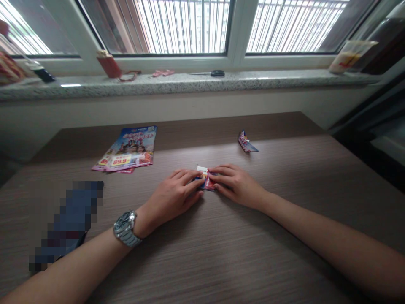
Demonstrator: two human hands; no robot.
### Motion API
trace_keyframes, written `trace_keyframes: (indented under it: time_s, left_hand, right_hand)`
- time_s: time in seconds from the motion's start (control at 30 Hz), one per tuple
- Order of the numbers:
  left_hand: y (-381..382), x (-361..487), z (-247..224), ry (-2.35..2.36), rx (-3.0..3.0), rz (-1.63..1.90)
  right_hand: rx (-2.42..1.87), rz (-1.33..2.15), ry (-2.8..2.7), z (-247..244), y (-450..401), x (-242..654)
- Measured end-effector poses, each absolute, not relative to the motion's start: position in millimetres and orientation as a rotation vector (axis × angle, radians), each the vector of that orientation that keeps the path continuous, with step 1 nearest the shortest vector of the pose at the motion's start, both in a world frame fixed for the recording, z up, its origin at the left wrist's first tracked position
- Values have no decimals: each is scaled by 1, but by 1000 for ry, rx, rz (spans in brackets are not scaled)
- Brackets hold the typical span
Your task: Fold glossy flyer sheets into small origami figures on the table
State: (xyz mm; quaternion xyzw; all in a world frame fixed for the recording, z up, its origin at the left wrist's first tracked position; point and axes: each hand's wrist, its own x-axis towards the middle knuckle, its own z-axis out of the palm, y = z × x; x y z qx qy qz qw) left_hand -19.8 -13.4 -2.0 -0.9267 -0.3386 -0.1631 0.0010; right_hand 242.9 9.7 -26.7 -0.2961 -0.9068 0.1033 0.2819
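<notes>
A small folded piece of colourful printed paper (207,180) lies on the table in front of me, with a white strip at its far edge. My left hand (177,190) holds its left side down under the fingertips. From the other side, the fingers of my right hand (238,183) press on its right part, close to the left fingertips. The fingers partly cover the paper. A metal watch (127,228) is on my left wrist. Farther back on the right stands another folded printed paper (246,142), bent at an angle.
Several printed flyers (134,147) lie stacked at the back left of the wooden table (202,253). A pixelated dark blue object (71,219) lies beside my left forearm. On the stone windowsill (177,84) are scissors (217,73), a red container (108,64) and a plastic cup (344,59).
</notes>
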Motion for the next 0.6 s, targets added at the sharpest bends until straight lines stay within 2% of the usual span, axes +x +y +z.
trace_keyframes:
  time_s: [0.6]
  left_hand:
    - [-12,-21,-5,-1089,-2983,-501]
  right_hand:
    - [-769,237,-2456,-26,8,244]
